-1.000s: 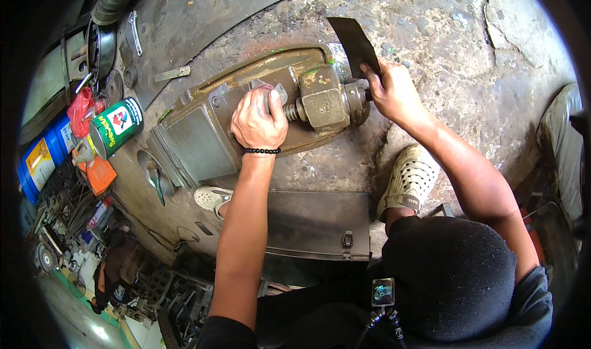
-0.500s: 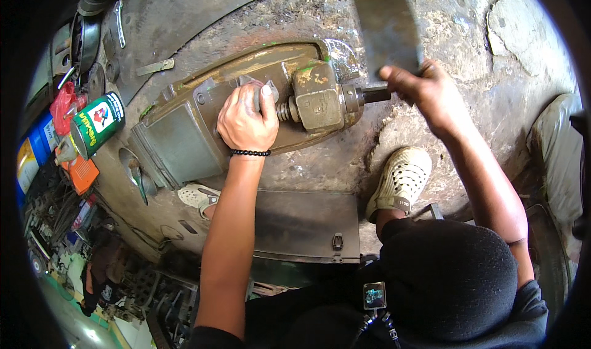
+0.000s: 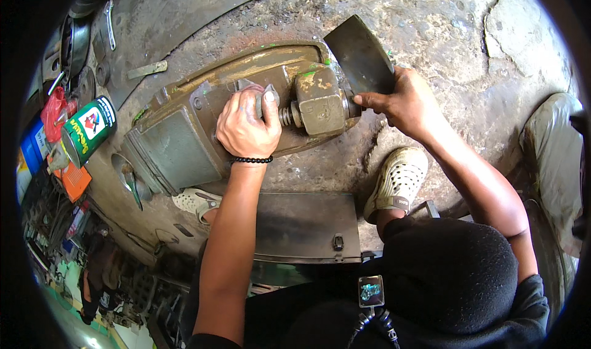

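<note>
A large brown-painted machine vise [image 3: 203, 105] with worn paint lies on the concrete floor in front of me. My left hand [image 3: 249, 124], wearing a black bead bracelet, rests on the vise beside its threaded screw [image 3: 287, 116]. Its fingers curl round a small greyish piece, mostly hidden by the hand. My right hand [image 3: 409, 105] grips a dark flat metal plate [image 3: 363, 56] by its lower right side. The plate is tilted and covers the outer end of the screw, just right of the squared block [image 3: 320, 105]. Whether plate and vise touch, I cannot tell.
Left of the vise are a green can [image 3: 89, 132], a red plastic bag [image 3: 56, 112], an orange object [image 3: 75, 178] and a small bowl [image 3: 126, 175]. A wrench [image 3: 109, 27] lies far left. My clog-shod foot [image 3: 403, 176] and a metal box [image 3: 308, 226] are nearer me.
My right hand has brought the plate left and tilted it, so it now hides the screw's outer end. My left hand keeps its place on the vise. The view has shifted slightly.
</note>
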The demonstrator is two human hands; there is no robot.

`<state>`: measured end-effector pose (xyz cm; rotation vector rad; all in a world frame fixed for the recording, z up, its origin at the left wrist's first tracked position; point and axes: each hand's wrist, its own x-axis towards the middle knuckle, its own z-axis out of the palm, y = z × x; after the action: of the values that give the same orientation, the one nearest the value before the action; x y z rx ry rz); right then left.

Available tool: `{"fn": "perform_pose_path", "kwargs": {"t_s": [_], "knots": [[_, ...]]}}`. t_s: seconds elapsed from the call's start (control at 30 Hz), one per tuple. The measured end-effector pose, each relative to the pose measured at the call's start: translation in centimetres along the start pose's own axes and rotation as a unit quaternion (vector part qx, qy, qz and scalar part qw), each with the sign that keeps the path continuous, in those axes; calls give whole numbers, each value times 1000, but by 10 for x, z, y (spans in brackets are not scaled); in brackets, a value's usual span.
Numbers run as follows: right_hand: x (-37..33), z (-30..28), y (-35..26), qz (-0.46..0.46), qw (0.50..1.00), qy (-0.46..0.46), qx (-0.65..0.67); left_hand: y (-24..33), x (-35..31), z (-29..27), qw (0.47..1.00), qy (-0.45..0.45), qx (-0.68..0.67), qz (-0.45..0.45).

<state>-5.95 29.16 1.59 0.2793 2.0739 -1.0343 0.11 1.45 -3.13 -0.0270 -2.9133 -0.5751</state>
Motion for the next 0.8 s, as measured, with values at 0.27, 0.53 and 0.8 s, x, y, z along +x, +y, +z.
{"fn": "perform_pose_path", "kwargs": {"t_s": [0.27, 0.53, 0.8], "knots": [[3, 5, -6, 89, 994, -3, 64, -4, -1, 0, 999, 10, 17, 30], [-5, 24, -7, 140, 981, 89, 97, -4, -5, 2, 999, 27, 17, 17], [-3, 30, -9, 104, 981, 115, 112, -3, -4, 1, 999, 35, 18, 8]]}}
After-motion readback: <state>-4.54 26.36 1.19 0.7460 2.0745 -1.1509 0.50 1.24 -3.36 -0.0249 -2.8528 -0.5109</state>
